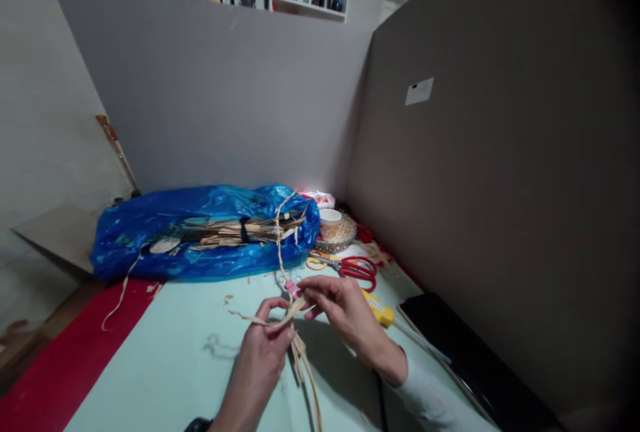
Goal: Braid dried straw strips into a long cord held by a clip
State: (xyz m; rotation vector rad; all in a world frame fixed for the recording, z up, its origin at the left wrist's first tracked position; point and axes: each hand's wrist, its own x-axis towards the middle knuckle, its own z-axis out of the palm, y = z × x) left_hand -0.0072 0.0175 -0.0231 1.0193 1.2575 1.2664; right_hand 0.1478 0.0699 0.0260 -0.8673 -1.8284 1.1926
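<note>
Pinching the straw strip [286,320] — left hand [267,345] and right hand [345,312], fingers curled, both grasping it

The bag [150,219] lies across the back of the tabletop [190,339], the stalks [225,232] in it. Right of it, the cup [330,222] stands on the basket [341,237]; before them lie the scissors [357,267], with the screwdriver [383,314] nearer the front.

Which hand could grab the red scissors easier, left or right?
Probably the right hand: the red scissors lie just past it, while the left hand is farther off. Both pinch the pale strip, so the right would have to let go first.
</note>
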